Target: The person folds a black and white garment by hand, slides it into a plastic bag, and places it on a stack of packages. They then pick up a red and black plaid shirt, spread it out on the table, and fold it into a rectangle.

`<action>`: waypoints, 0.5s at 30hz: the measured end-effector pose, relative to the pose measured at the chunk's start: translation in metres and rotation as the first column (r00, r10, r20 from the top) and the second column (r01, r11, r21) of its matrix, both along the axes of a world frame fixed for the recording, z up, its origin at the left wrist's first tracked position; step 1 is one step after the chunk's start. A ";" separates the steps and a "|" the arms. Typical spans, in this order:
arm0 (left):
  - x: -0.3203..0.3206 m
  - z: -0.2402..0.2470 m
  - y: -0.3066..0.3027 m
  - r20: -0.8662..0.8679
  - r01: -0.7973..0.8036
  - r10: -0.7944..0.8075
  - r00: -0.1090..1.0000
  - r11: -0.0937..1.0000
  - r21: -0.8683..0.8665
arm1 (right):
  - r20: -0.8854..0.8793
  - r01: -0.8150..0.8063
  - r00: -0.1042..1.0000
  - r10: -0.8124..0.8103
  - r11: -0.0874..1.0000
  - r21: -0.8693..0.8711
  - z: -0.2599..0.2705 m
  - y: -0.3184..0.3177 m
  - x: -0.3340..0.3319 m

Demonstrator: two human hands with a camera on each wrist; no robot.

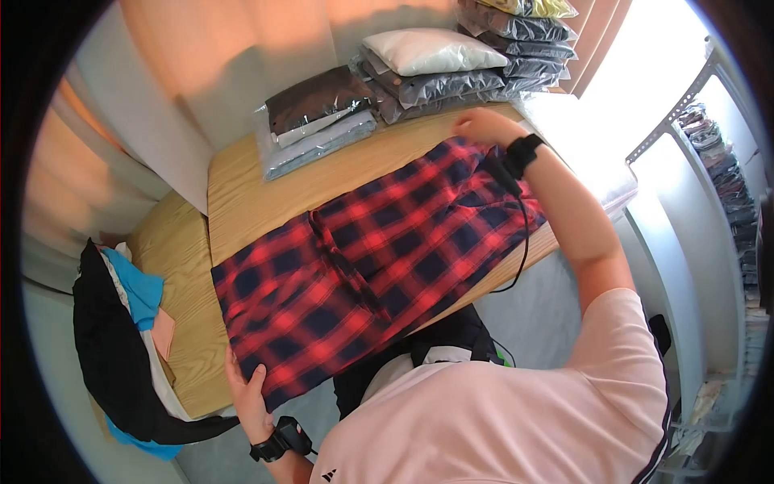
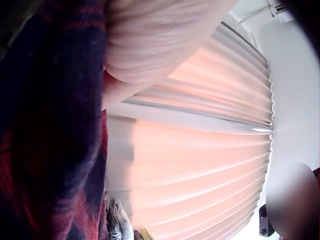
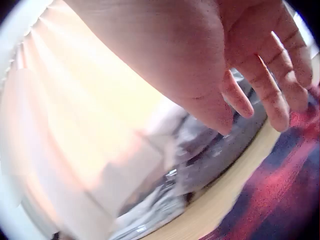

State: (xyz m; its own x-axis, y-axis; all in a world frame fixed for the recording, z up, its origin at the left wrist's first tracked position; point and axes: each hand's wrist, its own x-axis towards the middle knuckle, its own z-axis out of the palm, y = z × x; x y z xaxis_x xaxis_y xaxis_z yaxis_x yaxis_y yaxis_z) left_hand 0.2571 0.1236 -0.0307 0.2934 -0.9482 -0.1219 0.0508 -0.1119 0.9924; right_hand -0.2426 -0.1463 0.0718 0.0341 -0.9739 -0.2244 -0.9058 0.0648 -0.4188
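Note:
A red and navy plaid garment (image 1: 379, 250) lies spread lengthwise over the wooden table, a narrow folded strip running across its middle. At its near left corner, my left hand (image 1: 251, 399) holds the edge, thumb over the cloth. In the left wrist view, plaid fabric (image 2: 55, 130) hides most of the fingers. My right hand (image 1: 488, 127) is over the far right end of the garment. The right wrist view shows its fingers (image 3: 267, 95) loosely bent with nothing between them, close above the plaid cloth (image 3: 280, 180).
Bagged folded clothes (image 1: 318, 121) and a taller stack of packages (image 1: 439, 73) stand along the table's back. Black clothing (image 1: 113, 347) and a blue piece (image 1: 137, 286) hang over the left end. A metal rack (image 1: 669, 121) with clothes stands at right.

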 end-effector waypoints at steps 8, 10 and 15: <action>0.006 -0.009 -0.002 -0.034 0.004 -0.006 0.999 0.999 -0.052 | 0.169 0.244 0.953 -0.251 0.968 0.063 -0.059 -0.053 -0.108; 0.005 -0.010 -0.002 -0.001 -0.013 0.013 1.000 0.998 -0.056 | 0.175 0.217 0.957 -0.232 0.971 0.103 -0.062 -0.062 -0.117; 0.000 0.000 -0.003 -0.011 -0.018 0.018 1.000 1.000 -0.003 | 0.273 0.079 0.955 -0.115 0.987 0.140 -0.071 -0.067 -0.152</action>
State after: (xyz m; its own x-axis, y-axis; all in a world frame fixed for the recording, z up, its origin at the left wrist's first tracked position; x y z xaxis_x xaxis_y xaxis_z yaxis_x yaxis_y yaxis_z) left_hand 0.2575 0.1203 -0.0309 0.3088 -0.9433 -0.1222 0.0635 -0.1077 0.9921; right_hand -0.3949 -0.2131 0.0007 0.0195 -0.9400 -0.3406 -0.7405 0.2153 -0.6366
